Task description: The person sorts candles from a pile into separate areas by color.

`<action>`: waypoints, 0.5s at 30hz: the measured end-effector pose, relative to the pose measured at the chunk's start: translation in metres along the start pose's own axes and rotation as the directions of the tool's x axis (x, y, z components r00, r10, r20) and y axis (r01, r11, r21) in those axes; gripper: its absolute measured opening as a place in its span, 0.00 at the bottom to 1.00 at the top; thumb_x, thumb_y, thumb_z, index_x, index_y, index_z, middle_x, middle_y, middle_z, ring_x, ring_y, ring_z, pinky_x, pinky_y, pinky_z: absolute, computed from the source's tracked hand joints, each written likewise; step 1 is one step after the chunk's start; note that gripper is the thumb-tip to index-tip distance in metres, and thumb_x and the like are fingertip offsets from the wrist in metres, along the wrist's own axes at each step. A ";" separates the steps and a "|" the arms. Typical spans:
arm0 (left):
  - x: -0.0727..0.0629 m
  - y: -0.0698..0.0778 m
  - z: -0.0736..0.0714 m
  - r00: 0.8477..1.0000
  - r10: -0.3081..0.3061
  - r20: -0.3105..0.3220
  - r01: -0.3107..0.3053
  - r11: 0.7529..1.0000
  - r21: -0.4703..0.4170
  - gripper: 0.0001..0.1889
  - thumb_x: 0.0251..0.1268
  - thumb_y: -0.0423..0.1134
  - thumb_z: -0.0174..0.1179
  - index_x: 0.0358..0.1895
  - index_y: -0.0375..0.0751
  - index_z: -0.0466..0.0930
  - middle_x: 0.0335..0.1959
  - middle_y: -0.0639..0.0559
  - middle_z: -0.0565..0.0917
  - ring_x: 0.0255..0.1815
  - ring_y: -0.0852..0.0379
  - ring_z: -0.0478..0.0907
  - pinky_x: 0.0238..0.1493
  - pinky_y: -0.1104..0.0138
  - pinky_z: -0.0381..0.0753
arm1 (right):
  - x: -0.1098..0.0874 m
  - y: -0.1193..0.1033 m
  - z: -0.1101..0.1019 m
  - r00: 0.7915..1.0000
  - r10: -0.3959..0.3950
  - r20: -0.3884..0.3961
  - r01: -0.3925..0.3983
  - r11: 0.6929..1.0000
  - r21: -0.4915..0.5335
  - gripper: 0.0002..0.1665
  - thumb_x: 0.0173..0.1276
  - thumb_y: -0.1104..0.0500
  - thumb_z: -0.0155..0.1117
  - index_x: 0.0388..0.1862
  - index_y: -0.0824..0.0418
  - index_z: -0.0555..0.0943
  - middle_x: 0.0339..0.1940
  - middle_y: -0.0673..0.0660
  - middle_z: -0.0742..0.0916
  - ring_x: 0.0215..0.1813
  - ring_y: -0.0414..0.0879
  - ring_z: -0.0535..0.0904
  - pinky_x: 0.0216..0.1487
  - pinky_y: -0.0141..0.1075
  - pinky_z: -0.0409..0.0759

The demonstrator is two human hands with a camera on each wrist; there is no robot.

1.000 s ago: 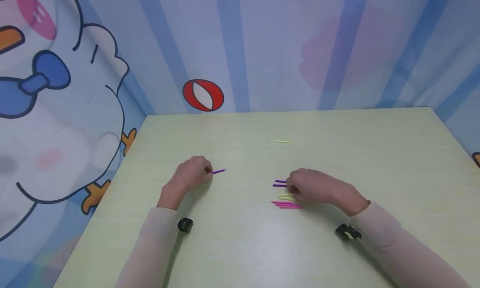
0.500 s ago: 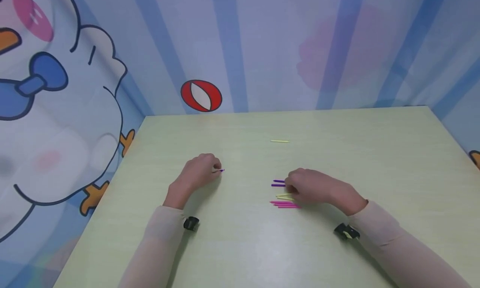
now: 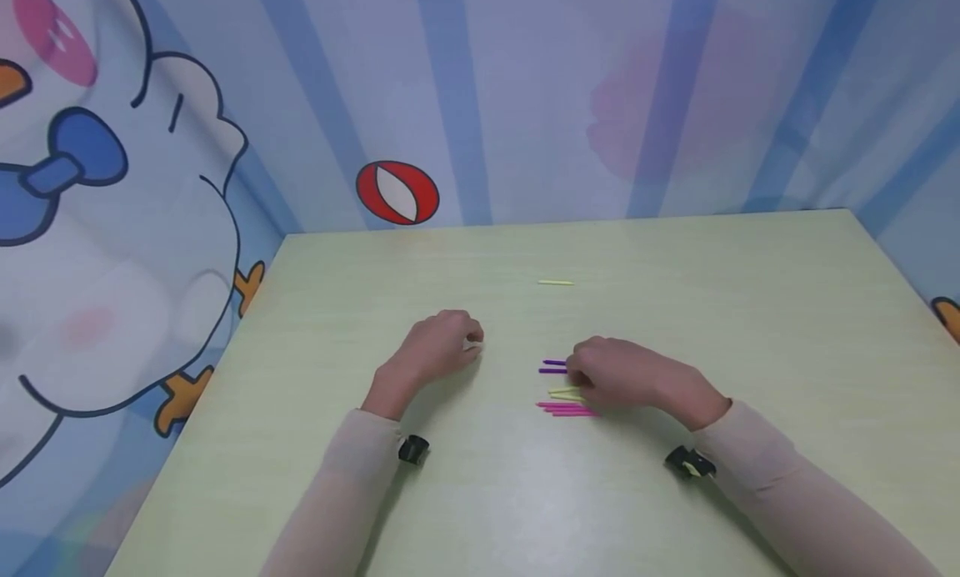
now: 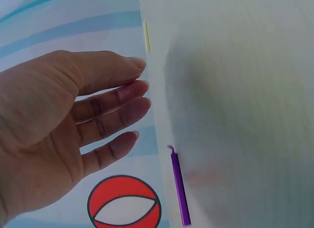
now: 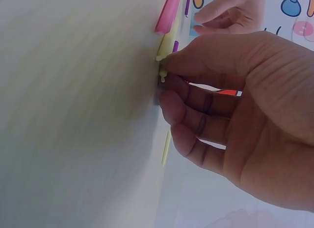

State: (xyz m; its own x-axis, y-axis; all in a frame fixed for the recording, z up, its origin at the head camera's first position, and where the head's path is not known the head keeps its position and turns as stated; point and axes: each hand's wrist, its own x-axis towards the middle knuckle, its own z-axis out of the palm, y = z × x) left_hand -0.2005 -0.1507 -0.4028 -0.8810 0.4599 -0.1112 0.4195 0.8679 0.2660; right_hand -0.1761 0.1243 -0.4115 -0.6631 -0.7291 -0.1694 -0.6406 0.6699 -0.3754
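Observation:
My left hand (image 3: 442, 343) hovers over the table left of centre, fingers loosely bent and holding nothing. A thin purple candle with a curled wick (image 4: 180, 188) lies by it in the left wrist view; in the head view the hand hides it. My right hand (image 3: 626, 373) reaches down at the candle rows, thumb and forefinger pinching the end of a yellow candle (image 5: 163, 76). Left of those fingers show two purple candles (image 3: 553, 371), yellow candles (image 3: 562, 391) and several pink candles (image 3: 566, 410), side by side. The right hand covers parts of these rows.
A single yellow candle (image 3: 556, 283) lies farther back on the pale table (image 3: 750, 310). Behind the table hangs a striped blue backdrop (image 3: 525, 102) with a printed ball, and a cartoon figure is printed at the left.
My left hand has moved right, passing over the purple candle that stuck out beyond its fingertips and now hiding it in the head view. The right hand keeps its place.

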 end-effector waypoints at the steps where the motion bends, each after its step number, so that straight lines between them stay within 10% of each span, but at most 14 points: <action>1: 0.002 0.003 0.001 1.000 0.003 0.005 -0.003 1.000 -0.005 0.09 0.69 0.37 0.62 0.47 0.41 0.87 0.44 0.51 0.85 0.46 0.55 0.80 0.48 0.60 0.80 | 0.000 0.000 0.000 1.000 0.000 0.001 0.000 1.000 -0.001 0.13 0.65 0.66 0.66 0.23 0.53 0.77 0.22 0.48 0.73 0.27 0.41 0.66 0.32 0.34 0.69; 15: 0.016 0.039 0.021 0.994 0.100 0.052 -0.096 0.992 -0.076 0.11 0.69 0.38 0.63 0.52 0.43 0.87 0.46 0.53 0.86 0.47 0.58 0.80 0.54 0.64 0.78 | 0.002 0.000 -0.001 1.000 0.010 0.018 -0.010 1.000 0.002 0.13 0.65 0.66 0.65 0.23 0.53 0.77 0.22 0.48 0.73 0.26 0.40 0.66 0.31 0.34 0.68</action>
State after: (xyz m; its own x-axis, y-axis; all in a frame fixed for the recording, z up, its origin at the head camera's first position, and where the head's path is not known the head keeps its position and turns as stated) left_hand -0.1937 -0.1059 -0.4139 -0.8219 0.5538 -0.1333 0.4846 0.8028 0.3474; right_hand -0.1774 0.1227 -0.4107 -0.6620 -0.7250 -0.1898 -0.6332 0.6766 -0.3758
